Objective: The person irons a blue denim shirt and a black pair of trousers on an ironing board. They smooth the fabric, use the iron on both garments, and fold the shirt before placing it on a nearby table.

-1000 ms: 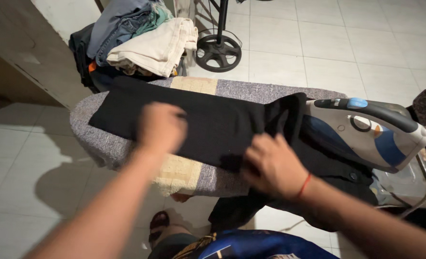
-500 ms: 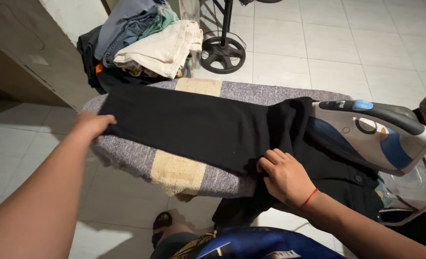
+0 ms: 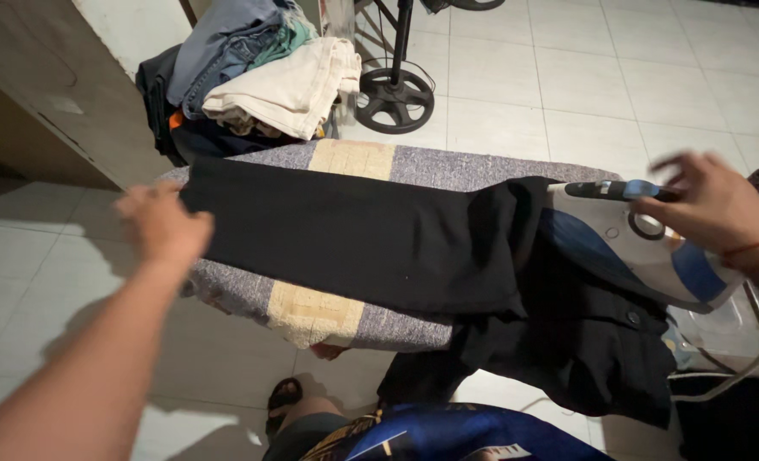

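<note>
Lying flat: matte black trousers (image 3: 362, 235)

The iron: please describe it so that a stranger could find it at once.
Start at the grey ironing board with black trousers spread over it. At its right end rests the iron, under the right hand. It alone is white and blue plastic with a dark handle.

Bare forearms, no sleeves; red thread on right hand (image 3: 711, 205) wrist; sandal (image 3: 284, 398).

Head view, steeply downward, close
</note>
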